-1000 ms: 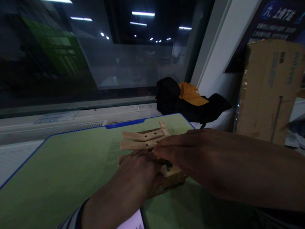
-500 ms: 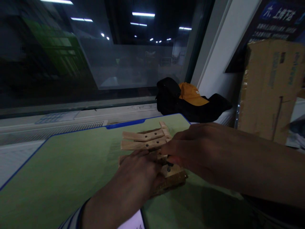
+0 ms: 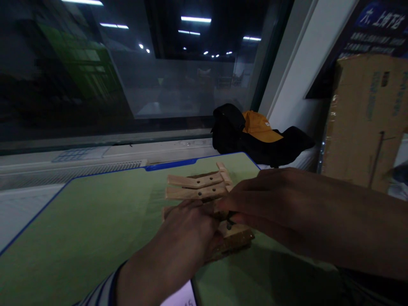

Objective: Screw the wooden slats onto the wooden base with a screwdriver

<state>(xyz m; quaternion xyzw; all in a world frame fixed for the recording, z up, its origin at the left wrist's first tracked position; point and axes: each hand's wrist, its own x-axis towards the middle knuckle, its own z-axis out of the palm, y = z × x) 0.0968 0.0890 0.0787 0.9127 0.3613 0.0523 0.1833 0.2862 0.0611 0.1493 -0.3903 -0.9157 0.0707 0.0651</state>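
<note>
Pale wooden strips (image 3: 182, 193) with dark round holes or screw heads lie side by side on a brown, tape-covered base (image 3: 234, 243). A small notched wooden piece (image 3: 225, 175) crosses their far right end. My left hand (image 3: 188, 231) is closed over the nearer strips, holding them down; its fingertips are partly hidden. From the right, my right hand (image 3: 267, 202) reaches to the same strips with thumb and fingers pinched together. Something small and dark shows by its fingertips, too hidden to name. Below its thumb sits a dark screw head (image 3: 228, 226) in the nearest strip.
The work lies on a green board (image 3: 105, 212) with a blue edge. A phone-like lit screen (image 3: 180, 295) is under my left forearm. Beyond the board are a black bag (image 3: 228, 131), an orange cap (image 3: 259, 127) and a window. A cardboard box (image 3: 360, 123) stands right.
The whole view has shifted slightly to the right. Both hands keep nearly the same place and grip on the wooden strips.
</note>
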